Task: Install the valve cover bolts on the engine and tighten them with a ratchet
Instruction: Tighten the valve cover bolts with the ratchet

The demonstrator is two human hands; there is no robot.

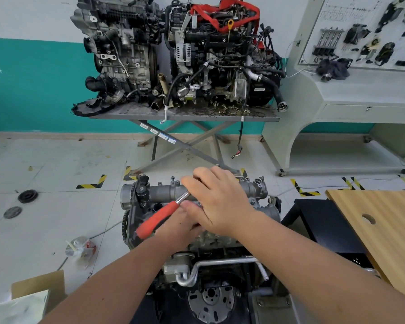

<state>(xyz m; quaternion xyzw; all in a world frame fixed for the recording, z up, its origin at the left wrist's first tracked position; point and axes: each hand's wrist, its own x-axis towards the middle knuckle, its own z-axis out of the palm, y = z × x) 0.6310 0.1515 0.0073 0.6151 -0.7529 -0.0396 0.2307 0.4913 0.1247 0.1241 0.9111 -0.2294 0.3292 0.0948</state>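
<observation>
Tiled floor [56, 160], marked with yellow-and-black tape corners [91, 183]. Lying on it at left: two dark discs [27, 195], a crumpled plastic bag [81, 250], a thin cable [103, 232], and an open carton [36, 293] at the bottom edge. Farther back, a folding stand [185, 116] on crossed legs, bearing two engines [173, 50] side by side, plus scattered clips and a black cover overhanging its left end. At right, a wooden tabletop [384, 220].

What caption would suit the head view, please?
Both hands work a red-handled ratchet on the engine top.
</observation>
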